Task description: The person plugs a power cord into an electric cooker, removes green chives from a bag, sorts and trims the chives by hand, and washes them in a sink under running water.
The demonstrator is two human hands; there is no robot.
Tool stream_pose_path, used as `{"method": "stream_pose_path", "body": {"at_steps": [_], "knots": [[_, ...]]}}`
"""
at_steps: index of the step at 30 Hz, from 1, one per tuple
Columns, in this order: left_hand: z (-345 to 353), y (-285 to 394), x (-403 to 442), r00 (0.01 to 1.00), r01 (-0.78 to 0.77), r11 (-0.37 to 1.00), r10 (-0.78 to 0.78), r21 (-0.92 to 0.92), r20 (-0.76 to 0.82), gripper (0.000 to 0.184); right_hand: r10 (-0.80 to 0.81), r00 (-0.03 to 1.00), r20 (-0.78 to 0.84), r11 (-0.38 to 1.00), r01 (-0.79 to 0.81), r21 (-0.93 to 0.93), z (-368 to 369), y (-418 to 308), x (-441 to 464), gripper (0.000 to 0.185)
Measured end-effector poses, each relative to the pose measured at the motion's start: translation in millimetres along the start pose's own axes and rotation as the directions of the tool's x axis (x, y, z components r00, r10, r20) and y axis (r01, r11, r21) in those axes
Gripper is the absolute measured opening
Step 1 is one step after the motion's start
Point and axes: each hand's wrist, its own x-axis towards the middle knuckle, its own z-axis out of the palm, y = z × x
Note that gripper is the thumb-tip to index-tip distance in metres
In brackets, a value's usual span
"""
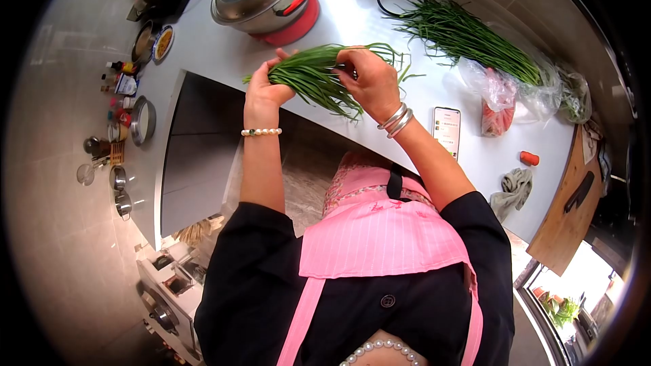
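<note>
The long, thin, green leafy stalks in a loose bunch [308, 76] are held above the white, smooth tabletop [419, 103], close to its front edge. The left hand [266, 88] is wrapped part-closed around one end, thumb on the near side; the right hand [370, 80] is curled, fingertips drawn in among the blades, though whether it grips any strand I cannot tell. Should the left hand slacken, stalks could slide out and drop over that nearby edge. A hard tug by the right might snap or bruise blades, since they look slender and soft. The fanned-out ends could also snag on the silver metal bangles [395, 120] at the right wrist, pulling strands loose.
</note>
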Motion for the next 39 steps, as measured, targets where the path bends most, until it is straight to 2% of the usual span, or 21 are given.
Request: {"method": "stream_pose_path", "body": {"at_steps": [3, 6, 18, 25, 27, 30, 31, 33, 34, 36, 37, 39], "knots": [[3.0, -12.0, -3.9, 0.999, -0.033, 0.999, 0.034, 0.019, -0.029, 0.018, -0.06, 0.998, 0.017, 0.992, 0.062, -0.108, -3.2, -3.7, 0.6, 0.022], [3.4, -17.4, -2.7, 0.998, -0.055, 0.998, 0.057, 0.039, -0.038, 0.017, -0.103, 0.995, 0.001, 0.985, 0.102, -0.141, -2.5, -4.6, 1.2, 0.024], [-2.5, -18.5, 2.9, 0.995, -0.09, 0.996, 0.091, 0.021, -0.049, 0.014, -0.243, 0.97, -0.026, 0.969, 0.241, -0.055, -2.2, 1.1, 0.5, 0.019], [-2.7, -19.4, 1.7, 0.996, -0.078, 0.997, 0.078, 0.003, -0.046, 0.012, -0.233, 0.972, 0.036, 0.97, 0.235, -0.061, -6.7, 3.2, -0.7, 0.016], [0.3, -24.2, -2.1, 0.991, -0.122, 0.992, 0.123, 0.027, -0.055, 0.014, -0.214, 0.974, 0.068, 0.973, 0.219, -0.069, -6.4, 4.7, -0.9, 0.015], [2.2, -26.9, -3.4, 0.982, -0.176, 0.982, 0.18, 0.073, -0.062, 0.012, -0.178, 0.975, 0.134, 0.981, 0.186, -0.046, -9.7, 2.7, 2.9, 0.015], [2.7, -27.1, -2.6, 0.978, -0.191, 0.977, 0.197, 0.09, -0.063, 0.015, -0.164, 0.974, 0.153, 0.985, 0.153, 0.083, -9.2, 2.7, 4.1, 0.014], [-5.9, -14.0, 11.0, 0.992, -0.123, 0.991, 0.121, 0.043, 0.044, 0.022, -0.143, 0.97, 0.196, 0.94, 0.071, 0.333, -7.5, 2.2, 5.4, 0.012], [-10.4, -4.7, 17.1, 0.992, -0.088, 0.996, 0.085, 0.022, 0.098, 0.026, -0.03, 0.978, 0.204, 0.884, -0.07, 0.463, -11.1, 0.2, 4.7, 0.01], [0.8, -1.0, 7.9, 0.987, -0.159, 0.987, 0.159, 0.002, 0.006, 0.031, 0.181, 0.946, 0.269, 0.662, -0.319, 0.678, -25.6, -2.7, 4.3, 0.007], [5.6, 2.4, 4.2, 0.98, -0.194, 0.981, 0.194, -0.003, -0.04, 0.034, 0.292, 0.934, 0.204, 0.65, -0.35, 0.674, -34.1, 2.9, 5.3, 0.005], [8.2, 22.7, -0.5, 0.991, -0.136, 0.987, 0.137, -0.082, 0.008, 0.033, 0.386, 0.922, 0.029, 0.711, -0.318, 0.627, -54.1, 27.4, 2.4, 0.007]]}}
